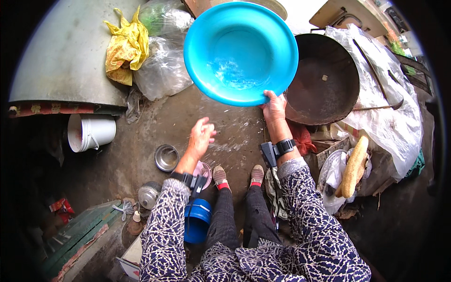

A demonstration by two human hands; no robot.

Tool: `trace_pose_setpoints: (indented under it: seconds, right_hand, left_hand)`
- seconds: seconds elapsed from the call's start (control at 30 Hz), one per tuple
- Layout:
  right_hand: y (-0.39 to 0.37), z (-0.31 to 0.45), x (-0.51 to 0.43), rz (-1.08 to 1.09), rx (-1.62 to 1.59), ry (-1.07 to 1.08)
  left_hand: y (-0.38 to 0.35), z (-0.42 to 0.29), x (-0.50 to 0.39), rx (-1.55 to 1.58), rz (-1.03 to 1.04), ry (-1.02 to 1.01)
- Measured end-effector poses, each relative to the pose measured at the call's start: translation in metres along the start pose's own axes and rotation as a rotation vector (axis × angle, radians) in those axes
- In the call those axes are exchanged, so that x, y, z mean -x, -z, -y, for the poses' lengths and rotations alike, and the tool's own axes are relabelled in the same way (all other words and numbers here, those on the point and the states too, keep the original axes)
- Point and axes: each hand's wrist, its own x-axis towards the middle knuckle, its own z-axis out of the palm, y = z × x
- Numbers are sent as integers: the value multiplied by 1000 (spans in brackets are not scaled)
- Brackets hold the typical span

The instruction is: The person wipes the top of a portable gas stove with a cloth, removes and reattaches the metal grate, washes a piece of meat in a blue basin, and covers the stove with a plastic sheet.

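A blue plastic basin is tilted so that its inside faces me, with a whitish wet-looking patch low on its inner wall. My right hand grips its lower right rim, thumb on the inner side. Apart from the basin, my left hand hangs over the floor with its fingers spread and slightly blurred, holding nothing. Just right of the basin sits a big dark wok with a small pale piece on its inner wall; the basin's edge overlaps it in view.
On the floor at left are a metal bowl, a kettle, a white bucket and a blue bucket. A yellow plastic bag lies by the table. Loofah sponges rest at right, below plastic sheeting.
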Motion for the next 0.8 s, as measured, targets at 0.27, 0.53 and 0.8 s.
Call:
trace_pose_setpoints:
  seconds: [0.27,0.53,0.8]
  right_hand:
    - [18,26,6,-100,346,-104]
    - [28,-8,49,51,140,-163]
    - [35,-20,31,23,611,210]
  left_hand:
    - [-23,-23,-54,257,24,18]
    - [-16,-30,-38,484,-70,205]
    - [-19,-16,2,545,-150,80]
